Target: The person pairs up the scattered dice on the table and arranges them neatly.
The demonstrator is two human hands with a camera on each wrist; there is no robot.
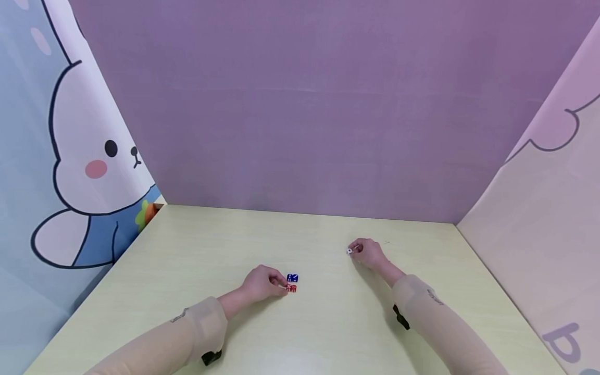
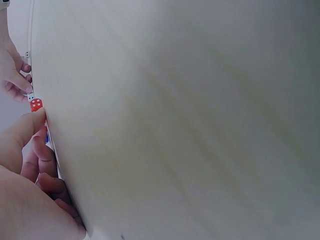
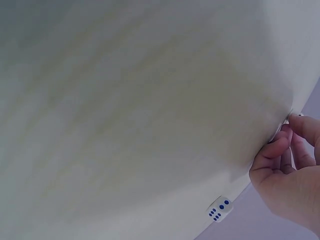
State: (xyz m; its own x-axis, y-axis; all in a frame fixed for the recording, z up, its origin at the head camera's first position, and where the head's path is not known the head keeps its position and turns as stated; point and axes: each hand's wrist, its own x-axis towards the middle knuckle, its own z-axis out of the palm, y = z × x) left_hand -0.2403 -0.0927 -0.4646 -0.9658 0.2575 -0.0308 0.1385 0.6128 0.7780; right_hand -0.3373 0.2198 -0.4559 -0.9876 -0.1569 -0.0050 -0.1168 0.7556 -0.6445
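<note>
Carefully, I pinch red dice [image 1: 292, 288] with my left hand [image 1: 261, 284] and, well apart, a white die [image 1: 349, 251] with my right hand [image 1: 370, 253], though a left twitch could shove the adjacent blue dice [image 1: 292, 278] across the desk [image 1: 319, 333].

Tabletop booth [image 1: 323, 323], cartoon-print drapes [image 1: 77, 156]

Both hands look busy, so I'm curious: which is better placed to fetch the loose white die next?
Probably the right hand: the loose white die lies nearer it, though it holds another white die. The left hand is farther off, at the red dice.
</note>
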